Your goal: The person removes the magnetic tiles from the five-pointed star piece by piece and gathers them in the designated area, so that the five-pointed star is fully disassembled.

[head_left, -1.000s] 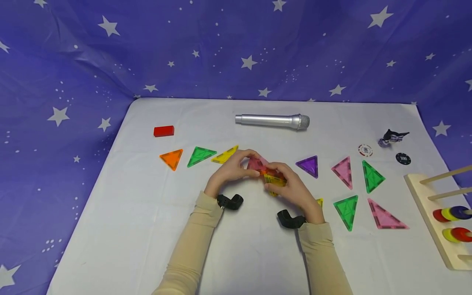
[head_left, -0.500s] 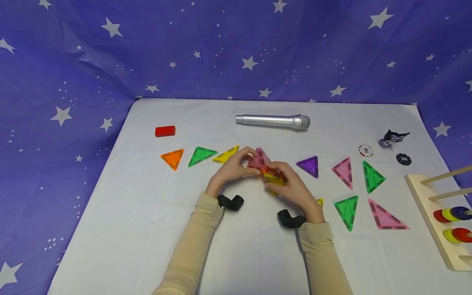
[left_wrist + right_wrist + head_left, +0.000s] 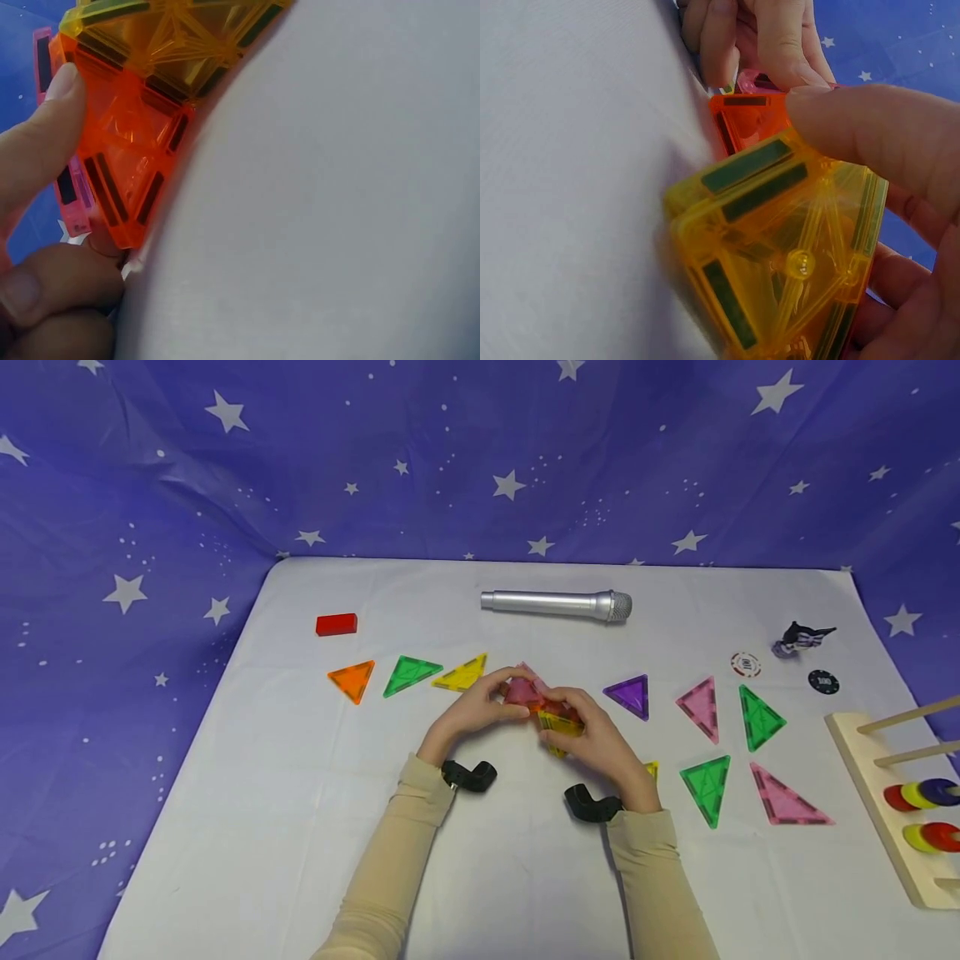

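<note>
Above the middle of the white table, my left hand (image 3: pixel 476 703) pinches a translucent pink triangular magnetic tile (image 3: pixel 522 692) and an orange triangular tile (image 3: pixel 127 142) that lies against it. In the left wrist view the thumb presses near the orange tile's edge, while other fingers curl behind. My right hand (image 3: pixel 596 739) grips yellow tiles (image 3: pixel 780 262) between thumb and fingers; at least two edges lie close together there. The yellow and orange pieces meet along an edge, so both hands hold one joined cluster. Fingers hide part of it.
Orange, green and yellow triangles (image 3: pixel 460 673) lie left. A purple triangle (image 3: pixel 628 696), pink and green ones lie right, with a yellow one partly under the right wrist. Behind are a red block (image 3: pixel 336 624) and microphone (image 3: pixel 555 603); a wooden peg rack (image 3: pixel 870 802) stands right.
The left fingers have shifted over the pink tile, covering more of it than half a second ago. The right hand and the yellow tiles stay nearly still.
</note>
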